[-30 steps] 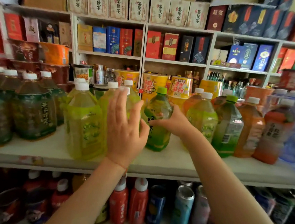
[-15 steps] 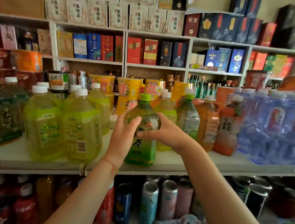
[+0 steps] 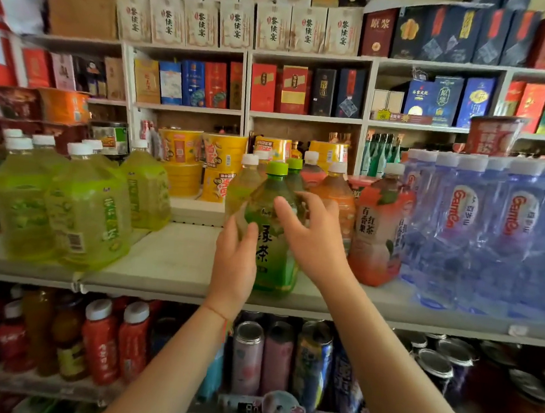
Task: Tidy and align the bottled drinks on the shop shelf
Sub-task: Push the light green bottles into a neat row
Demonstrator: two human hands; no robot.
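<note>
A green tea bottle point(image 3: 274, 268) with a green cap stands upright near the front edge of the white shelf point(image 3: 175, 264). My left hand point(image 3: 234, 262) holds its lower left side, thumb on the label. My right hand point(image 3: 311, 238) grips its right shoulder, fingers curled round the back and thumb across the front. Close behind it stand another green-capped bottle point(image 3: 294, 175) and a pale green bottle point(image 3: 242, 184). An orange drink bottle point(image 3: 337, 192) and a red tea bottle point(image 3: 376, 234) are just to its right.
Several large yellow-green bottles point(image 3: 88, 211) stand at the left, with bare shelf between them and my hands. Packed water bottles point(image 3: 458, 227) fill the right. Yellow noodle cups point(image 3: 223, 156) sit behind. Cans point(image 3: 311, 362) and red bottles point(image 3: 101, 339) line the shelf below.
My left hand went from raised and open to holding the green tea bottle. The bottle has moved right, away from the yellow-green bottles and up beside the orange and red ones.
</note>
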